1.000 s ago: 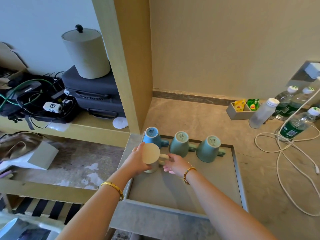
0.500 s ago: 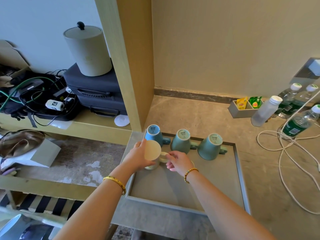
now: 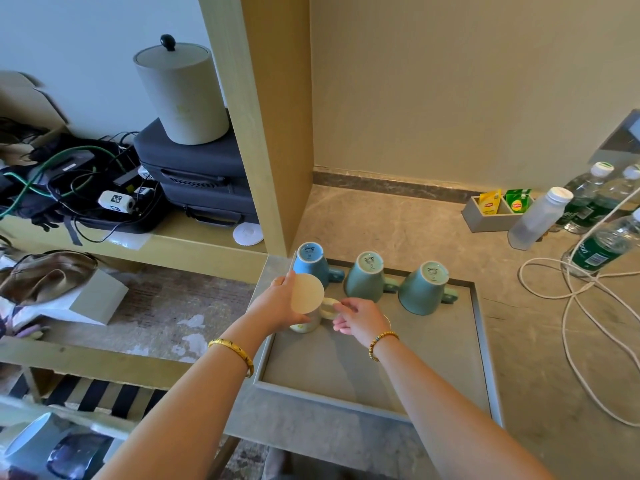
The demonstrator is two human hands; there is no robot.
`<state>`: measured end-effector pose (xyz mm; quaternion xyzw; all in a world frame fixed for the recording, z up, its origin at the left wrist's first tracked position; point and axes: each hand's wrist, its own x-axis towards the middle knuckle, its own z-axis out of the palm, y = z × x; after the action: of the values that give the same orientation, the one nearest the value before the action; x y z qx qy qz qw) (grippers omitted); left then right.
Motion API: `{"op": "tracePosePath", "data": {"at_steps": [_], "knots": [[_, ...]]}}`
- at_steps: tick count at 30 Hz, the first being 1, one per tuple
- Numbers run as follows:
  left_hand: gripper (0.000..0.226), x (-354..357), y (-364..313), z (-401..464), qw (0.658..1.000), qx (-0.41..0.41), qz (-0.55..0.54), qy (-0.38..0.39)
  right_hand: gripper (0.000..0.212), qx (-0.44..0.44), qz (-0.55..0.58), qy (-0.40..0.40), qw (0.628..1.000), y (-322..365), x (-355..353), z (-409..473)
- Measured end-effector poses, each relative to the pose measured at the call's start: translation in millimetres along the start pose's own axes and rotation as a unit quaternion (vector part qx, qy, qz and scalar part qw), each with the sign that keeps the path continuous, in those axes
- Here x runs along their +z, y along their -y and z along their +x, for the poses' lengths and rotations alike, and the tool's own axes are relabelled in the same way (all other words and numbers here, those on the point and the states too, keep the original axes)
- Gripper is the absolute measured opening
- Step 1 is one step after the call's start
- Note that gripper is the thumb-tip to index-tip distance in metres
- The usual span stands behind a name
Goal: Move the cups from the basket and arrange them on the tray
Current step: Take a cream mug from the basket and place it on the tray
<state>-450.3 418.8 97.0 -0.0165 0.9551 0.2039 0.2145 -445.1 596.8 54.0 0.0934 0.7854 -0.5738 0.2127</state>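
Observation:
A cream cup (image 3: 307,296) stands upside down at the left side of the grey tray (image 3: 367,410), just in front of the back row. My left hand (image 3: 277,303) wraps its body and my right hand (image 3: 356,318) holds its handle. Behind it, along the tray's far edge, a blue cup (image 3: 311,259) and two teal cups (image 3: 365,275) (image 3: 424,287) stand upside down with handles pointing right. More cups (image 3: 38,445) show at the bottom left corner; their container is mostly cut off.
A wooden partition (image 3: 263,133) rises just behind the tray's left corner. Water bottles (image 3: 602,244), a tea-bag box (image 3: 495,211) and a loose white cable (image 3: 581,299) lie on the counter to the right. A shelf at left carries bags, wires and a lidded canister (image 3: 180,91).
The cream cup has stayed at the same spot on the tray, still in both hands. The camera has shifted slightly.

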Motion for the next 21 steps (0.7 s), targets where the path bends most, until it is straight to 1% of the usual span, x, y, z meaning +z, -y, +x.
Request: {"op": "tracePosePath", "data": {"at_steps": [5, 9, 14, 17, 19, 21], "knots": [[0.111, 3.1, -0.2, -2.2, 1.0, -0.007, -0.007, -0.011, 0.028, -0.003, 0.005, -0.002, 1.0, -1.6, 0.7, 0.0], [0.111, 4.6, -0.3, -3.7, 1.0, -0.003, -0.019, -0.004, 0.028, -0.006, -0.004, 0.003, 1.0, -3.6, 1.0, -0.8], [0.109, 6.6, 1.3, -3.8, 0.999, 0.01, -0.041, -0.018, 0.03, -0.003, -0.009, 0.005, 1.0, -4.0, 1.3, -1.7], [0.108, 7.6, 6.0, -6.3, 0.998, 0.021, -0.044, -0.034, 0.03, 0.0, -0.05, 0.008, 0.999, -2.8, -0.3, -3.5], [0.108, 7.5, 10.0, -9.3, 0.998, 0.025, -0.037, -0.046, 0.034, -0.005, -0.087, -0.015, 0.996, 0.3, -2.0, -6.1], [0.108, 6.0, 12.2, -11.9, 0.996, 0.023, -0.062, -0.062, 0.034, -0.042, -0.134, -0.077, 0.987, 6.4, -3.2, -10.0]]}}
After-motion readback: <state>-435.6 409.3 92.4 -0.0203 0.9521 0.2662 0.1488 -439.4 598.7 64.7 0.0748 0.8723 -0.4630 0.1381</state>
